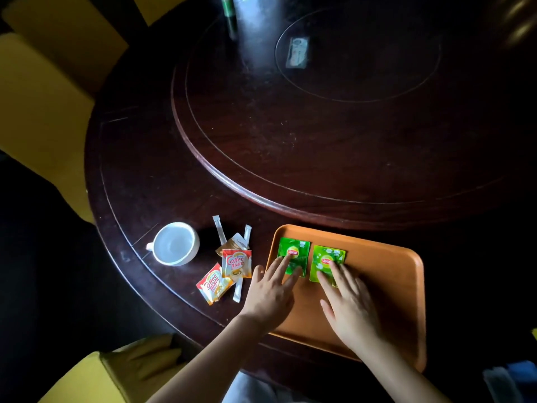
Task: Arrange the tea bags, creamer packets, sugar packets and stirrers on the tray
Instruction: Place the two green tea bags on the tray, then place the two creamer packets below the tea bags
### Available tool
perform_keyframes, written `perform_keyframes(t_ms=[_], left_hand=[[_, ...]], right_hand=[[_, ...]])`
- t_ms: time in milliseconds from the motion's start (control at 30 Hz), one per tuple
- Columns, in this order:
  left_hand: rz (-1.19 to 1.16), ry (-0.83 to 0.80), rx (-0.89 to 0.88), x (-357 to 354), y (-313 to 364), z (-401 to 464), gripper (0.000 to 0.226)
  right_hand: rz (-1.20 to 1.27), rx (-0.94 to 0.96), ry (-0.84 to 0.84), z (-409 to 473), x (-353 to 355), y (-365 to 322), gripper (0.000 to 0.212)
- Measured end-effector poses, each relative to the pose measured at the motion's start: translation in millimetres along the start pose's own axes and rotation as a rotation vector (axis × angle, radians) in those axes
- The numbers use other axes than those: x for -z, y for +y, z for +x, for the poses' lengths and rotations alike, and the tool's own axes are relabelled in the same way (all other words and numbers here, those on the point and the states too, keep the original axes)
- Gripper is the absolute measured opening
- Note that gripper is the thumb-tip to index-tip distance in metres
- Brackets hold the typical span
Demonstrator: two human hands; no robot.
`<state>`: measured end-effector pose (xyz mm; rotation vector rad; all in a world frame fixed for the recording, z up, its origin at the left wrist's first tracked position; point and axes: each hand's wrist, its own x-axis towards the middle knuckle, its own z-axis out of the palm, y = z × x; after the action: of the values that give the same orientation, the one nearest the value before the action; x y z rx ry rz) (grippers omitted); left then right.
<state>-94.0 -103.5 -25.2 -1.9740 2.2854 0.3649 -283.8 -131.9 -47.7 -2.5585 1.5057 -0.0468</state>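
Observation:
Two green tea bags lie side by side at the far left of the orange tray [389, 274]. My left hand [271, 292] rests flat with its fingertips on the left tea bag [296, 248]. My right hand [348, 303] presses its fingertips on the right tea bag [329, 255]. Neither hand grips anything. Left of the tray, on the dark table, lie two red-and-white creamer packets [236, 262] [213, 283], a brown sugar packet [234, 242] and white wrapped stirrers [219, 229].
A white cup [174, 242] stands left of the packets. A raised round turntable [319, 135] fills the table's middle, with a green bottle [228, 10] and a small card [297, 52] at the back. Yellow chairs [37, 117] stand on the left and near side.

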Motion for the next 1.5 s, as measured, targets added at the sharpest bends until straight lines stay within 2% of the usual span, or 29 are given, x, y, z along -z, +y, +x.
perform_keyframes(t_ms=[67, 167, 567, 700, 800, 867, 933, 1033, 1100, 1233, 1367, 1500], left_hand=[[-0.005, 0.001, 0.004, -0.9, -0.4, 5.1, 0.059], [-0.007, 0.012, 0.002, -1.5, -0.7, 10.5, 0.060], [-0.071, 0.053, -0.024, -4.3, -9.1, 20.0, 0.056], [-0.078, 0.071, -0.042, -1.3, -6.6, 15.3, 0.062], [-0.111, 0.167, -0.050, 7.3, -9.4, 3.1, 0.067], [-0.169, 0.293, -0.043, 8.2, -16.6, -13.0, 0.059], [-0.223, 0.404, 0.052, 7.0, -28.6, -33.9, 0.050], [-0.247, 0.504, 0.300, -0.9, -52.3, -65.7, 0.048], [-0.235, 0.496, 0.406, -8.7, -66.2, -82.9, 0.050], [-0.192, 0.386, 0.510, -19.3, -81.4, -97.6, 0.056], [-0.205, 0.304, 0.476, -19.9, -82.6, -93.0, 0.057], [-0.221, 0.324, 0.448, -20.3, -82.8, -88.8, 0.046]], right_hand=[[-0.005, -0.021, -0.011, 5.2, 1.6, -0.8, 0.061], [-0.017, -0.046, 0.017, 12.0, -0.4, 0.0, 0.065], [-0.018, -0.098, 0.026, 24.3, -1.6, -1.8, 0.062], [0.025, -0.105, 0.058, 22.8, -1.1, 0.1, 0.060], [0.077, -0.108, 0.131, 22.9, 4.1, -5.4, 0.058], [0.129, -0.066, 0.199, 25.1, 8.2, -17.7, 0.054], [0.176, 0.012, 0.254, 29.2, 11.3, -35.3, 0.049], [0.217, 0.142, 0.257, 41.0, 12.6, -65.1, 0.047], [0.240, 0.218, 0.215, 51.5, 10.6, -85.5, 0.051], [0.177, 0.354, 0.131, 72.5, 5.5, -119.5, 0.057], [0.165, 0.390, 0.092, 86.3, -0.4, -133.1, 0.057], [0.147, 0.401, 0.088, 89.9, -10.6, -135.1, 0.049]])
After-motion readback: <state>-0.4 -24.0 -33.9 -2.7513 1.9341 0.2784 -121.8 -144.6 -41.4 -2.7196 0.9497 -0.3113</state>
